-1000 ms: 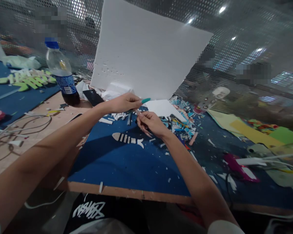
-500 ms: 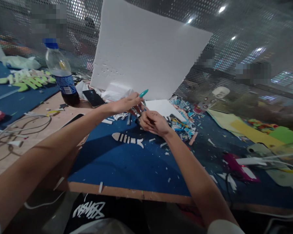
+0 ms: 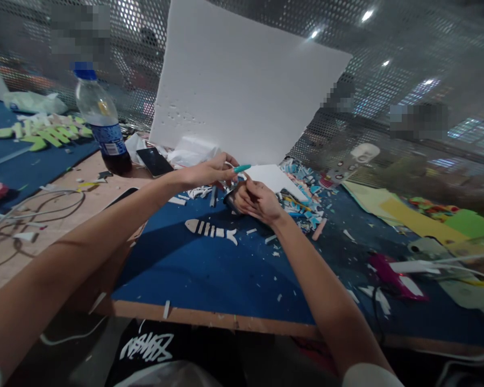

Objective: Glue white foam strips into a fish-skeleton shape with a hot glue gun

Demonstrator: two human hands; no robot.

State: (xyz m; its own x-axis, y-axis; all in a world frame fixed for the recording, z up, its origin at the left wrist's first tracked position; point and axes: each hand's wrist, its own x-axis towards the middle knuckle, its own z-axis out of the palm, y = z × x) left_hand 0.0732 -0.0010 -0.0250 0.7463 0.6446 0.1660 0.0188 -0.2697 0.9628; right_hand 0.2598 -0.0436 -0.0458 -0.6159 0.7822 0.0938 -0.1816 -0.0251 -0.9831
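Note:
Over the far part of the blue mat (image 3: 210, 279), my two hands are close together. My left hand (image 3: 214, 170) is closed, with a slim, pointed teal object (image 3: 242, 168) sticking out rightward from its fingertips; its exact kind is unclear. My right hand (image 3: 258, 200) has curled fingers with thumb and forefinger together, and what they hold is hidden. A dark rounded object (image 3: 228, 201) shows at the left edge of that hand. Nearer me, a pale fish shape (image 3: 212, 230) in separate pieces lies flat, head to the left.
A big white foam board (image 3: 246, 80) stands upright behind. Colourful scraps (image 3: 306, 185) are heaped beyond my right hand. At left are a cola bottle (image 3: 107, 137), a dark phone (image 3: 155, 162) and cables (image 3: 44, 207). A magenta device (image 3: 397, 277) and yellow sheets (image 3: 411, 215) lie at right.
The teal object has swung down from an upward slant to nearly level, its tip now nearer my right hand. My left fingers have shifted slightly; the fish pieces have not moved.

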